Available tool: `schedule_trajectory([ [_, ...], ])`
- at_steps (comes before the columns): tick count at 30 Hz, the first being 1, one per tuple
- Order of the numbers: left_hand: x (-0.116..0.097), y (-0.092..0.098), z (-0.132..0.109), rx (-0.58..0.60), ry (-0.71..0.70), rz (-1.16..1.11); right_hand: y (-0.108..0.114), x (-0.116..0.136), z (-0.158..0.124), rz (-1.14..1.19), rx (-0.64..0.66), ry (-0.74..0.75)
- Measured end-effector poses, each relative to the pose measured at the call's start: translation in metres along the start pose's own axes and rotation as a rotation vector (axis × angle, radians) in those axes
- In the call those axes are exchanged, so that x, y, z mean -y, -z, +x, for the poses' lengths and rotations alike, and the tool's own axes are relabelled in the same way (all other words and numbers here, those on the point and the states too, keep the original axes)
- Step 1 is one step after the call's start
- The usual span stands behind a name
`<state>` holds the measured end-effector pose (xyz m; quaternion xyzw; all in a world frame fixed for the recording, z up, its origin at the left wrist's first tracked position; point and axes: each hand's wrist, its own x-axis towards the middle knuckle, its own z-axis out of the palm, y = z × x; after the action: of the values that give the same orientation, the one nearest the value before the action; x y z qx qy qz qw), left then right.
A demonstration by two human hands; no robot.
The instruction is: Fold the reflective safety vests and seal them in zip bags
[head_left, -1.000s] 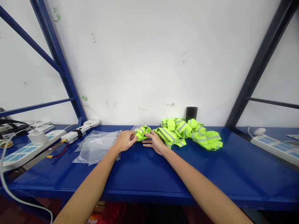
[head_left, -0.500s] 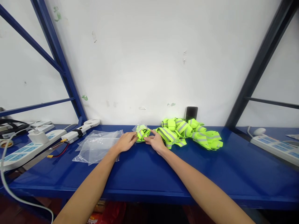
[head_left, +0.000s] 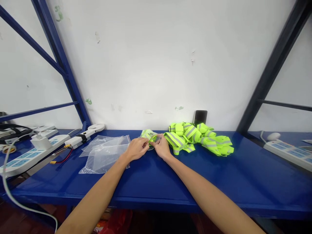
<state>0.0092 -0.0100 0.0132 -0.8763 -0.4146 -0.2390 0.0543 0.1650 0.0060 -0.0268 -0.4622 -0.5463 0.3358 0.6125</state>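
Both hands worked close together over the worktop [head_left: 156, 185], near its rear edge. A rolled yellow-green strap [head_left: 146, 133] lay on the worktop inside a clear plastic bag [head_left: 154, 133], directly ahead of the fingers. The left hand [head_left: 138, 148] gripped the near left part of the bag, fingers curled and thumb tip close to the opposite thumb. The right hand [head_left: 161, 146] gripped the near right part, fingers bent inward. The exact contact of each fingertip could not be made out from where I stood.

A pile of straps [head_left: 191, 135], yellow-green with grey bands, lay loose just to the right of the right hand. A dark-faced box [head_left: 200, 116] stood upright behind the pile, near the wall [head_left: 156, 65]. To the left of the left hand, several flat bags [head_left: 103, 156] of clear plastic overlapped one another; the left wrist was beside their right edge. Farther left were a small white fan [head_left: 96, 127], a cable [head_left: 67, 157] with a yellow connector, and a long power strip [head_left: 18, 164] carrying a white plug [head_left: 41, 142]. A second power strip [head_left: 289, 152] lay at the far right.
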Motion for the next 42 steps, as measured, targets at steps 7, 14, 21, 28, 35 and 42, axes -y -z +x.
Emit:
schedule_trajectory([
  [7,-0.017,-0.008,-0.001,-0.100,-0.126,-0.197,0.007,0.009,0.001,-0.079,0.008,0.073],
  [14,-0.005,-0.002,-0.002,-0.394,0.077,-0.299,0.004,0.016,0.001,0.273,-0.173,0.027],
  [21,0.008,0.026,-0.012,-0.766,0.203,-0.326,0.004,0.035,0.000,0.639,-0.111,-0.131],
  [28,-0.028,0.102,-0.009,-0.656,0.095,-0.229,-0.017,0.045,-0.030,0.847,0.358,-0.348],
  [35,-0.001,0.055,-0.009,0.085,0.201,-0.256,-0.023,0.023,-0.032,0.229,0.433,0.011],
  [42,0.010,0.024,-0.012,0.128,0.405,-0.049,0.004,0.023,-0.017,-0.189,0.578,0.081],
])
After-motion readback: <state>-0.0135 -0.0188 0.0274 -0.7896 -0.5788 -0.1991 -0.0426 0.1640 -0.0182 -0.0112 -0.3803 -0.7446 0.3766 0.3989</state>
